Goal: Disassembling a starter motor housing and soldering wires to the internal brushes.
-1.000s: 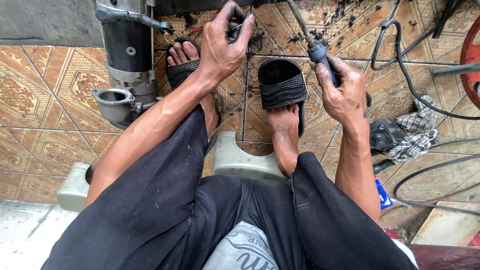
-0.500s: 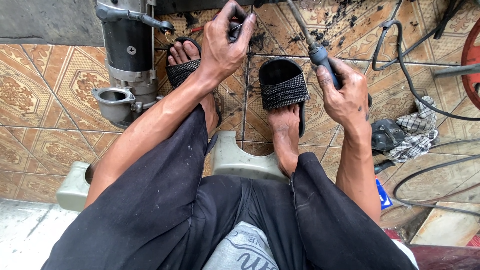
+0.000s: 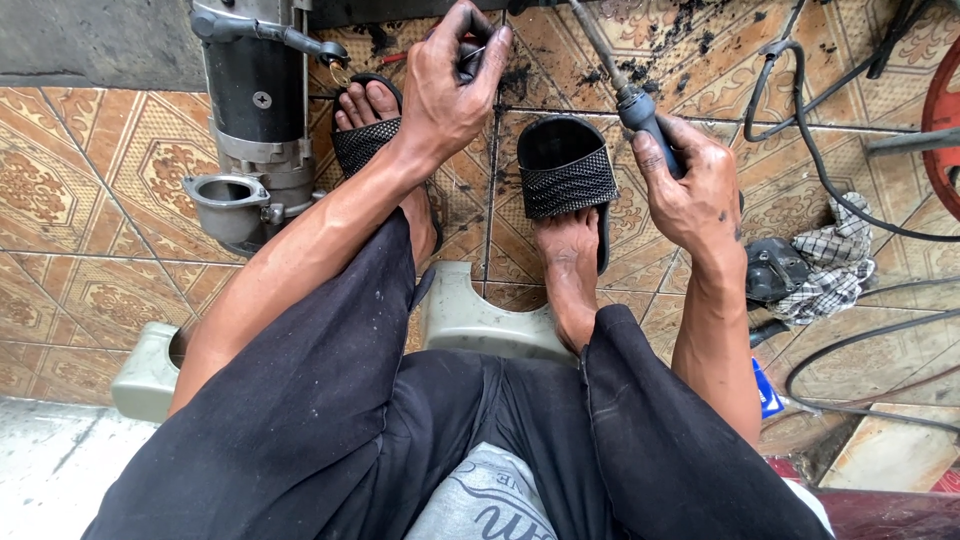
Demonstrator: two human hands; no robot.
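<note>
Left hand (image 3: 452, 85) pinches a small dark part (image 3: 470, 58) right of the starter motor (image 3: 255, 120); further right, right hand (image 3: 690, 190) grips a screwdriver (image 3: 625, 85), angled toward the part.

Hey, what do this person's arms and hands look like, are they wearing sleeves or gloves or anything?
Both arms are bare as far up as the view shows: no sleeves, no gloves, no watch or rings to be seen. The left hand and right hand are smudged with dark grime, with black spots on the back of the right one. The forearms are lean and sinewy.
</note>
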